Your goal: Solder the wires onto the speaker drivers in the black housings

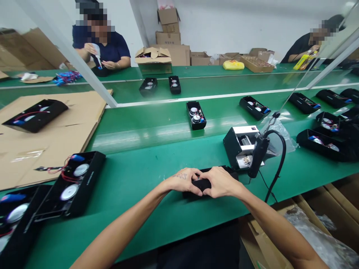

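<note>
A black speaker housing (pixel 202 184) lies on the green bench in front of me, largely covered by my hands. My left hand (pixel 185 181) grips its left part, thumb on the near side and fingers bent over the top. From the other side my right hand (pixel 220 182) holds the same housing, and the two thumbs almost meet. What the fingertips touch inside the housing is hidden. Just beyond my right hand stands a black-and-silver screw feeder (pixel 238 145). A black electric screwdriver (pixel 258 155) hangs beside it, point down.
Open speaker housings with wires (pixel 78 183) lie at the left, one on a cardboard sheet (pixel 84 112). Another housing (pixel 196 115) sits on the conveyor; several more (pixel 322 144) are at the right. Two co-workers (pixel 102 48) work across the line. Cardboard boxes (pixel 269 239) stand below right.
</note>
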`<move>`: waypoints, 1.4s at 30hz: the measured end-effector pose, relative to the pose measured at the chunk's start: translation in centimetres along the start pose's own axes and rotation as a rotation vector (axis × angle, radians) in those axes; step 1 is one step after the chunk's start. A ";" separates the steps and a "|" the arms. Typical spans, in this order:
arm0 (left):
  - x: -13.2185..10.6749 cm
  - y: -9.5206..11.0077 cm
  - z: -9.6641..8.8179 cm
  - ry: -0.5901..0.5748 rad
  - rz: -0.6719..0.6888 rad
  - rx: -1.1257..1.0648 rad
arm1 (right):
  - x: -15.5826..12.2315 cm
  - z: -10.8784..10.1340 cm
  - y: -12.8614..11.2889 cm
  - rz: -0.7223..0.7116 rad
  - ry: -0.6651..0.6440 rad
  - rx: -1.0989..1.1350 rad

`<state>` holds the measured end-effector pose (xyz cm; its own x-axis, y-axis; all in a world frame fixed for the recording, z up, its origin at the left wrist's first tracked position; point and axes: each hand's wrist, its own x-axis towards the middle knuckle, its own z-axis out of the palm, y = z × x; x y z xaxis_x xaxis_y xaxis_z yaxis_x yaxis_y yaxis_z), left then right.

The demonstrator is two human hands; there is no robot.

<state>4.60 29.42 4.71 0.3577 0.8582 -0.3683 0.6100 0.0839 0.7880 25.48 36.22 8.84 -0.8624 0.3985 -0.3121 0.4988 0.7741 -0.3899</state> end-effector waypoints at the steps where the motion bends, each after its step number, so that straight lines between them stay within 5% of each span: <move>1: 0.0 0.0 0.0 0.005 -0.003 0.000 | 0.0 0.0 0.0 -0.003 0.001 -0.005; 18: -0.6 -0.1 1.3 0.101 0.131 0.132 | -1.9 2.1 -0.3 -0.065 0.130 0.064; 21: -1.7 -0.2 3.1 0.154 0.171 0.199 | -4.7 2.4 0.7 -0.095 0.536 0.271; 24: -2.9 -0.9 6.4 0.260 0.263 0.364 | -6.9 3.3 4.1 0.195 1.265 0.327; 26: -3.6 -1.6 8.6 0.342 0.355 0.526 | -7.3 3.9 7.1 0.405 1.512 0.282; 32: -4.3 -2.7 11.3 0.473 0.466 0.747 | -6.6 4.8 12.9 0.504 1.381 0.621; 38: -4.0 -2.6 10.8 0.565 0.514 0.751 | -7.3 5.8 11.8 0.347 1.429 0.811; 42: -3.8 -3.0 10.9 0.605 0.519 0.741 | -8.0 3.4 11.4 0.258 1.562 0.862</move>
<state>9.12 20.40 -1.57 0.4113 0.8249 0.3879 0.8324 -0.5133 0.2089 38.39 40.17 4.01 0.2136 0.8963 0.3886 0.0794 0.3805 -0.9213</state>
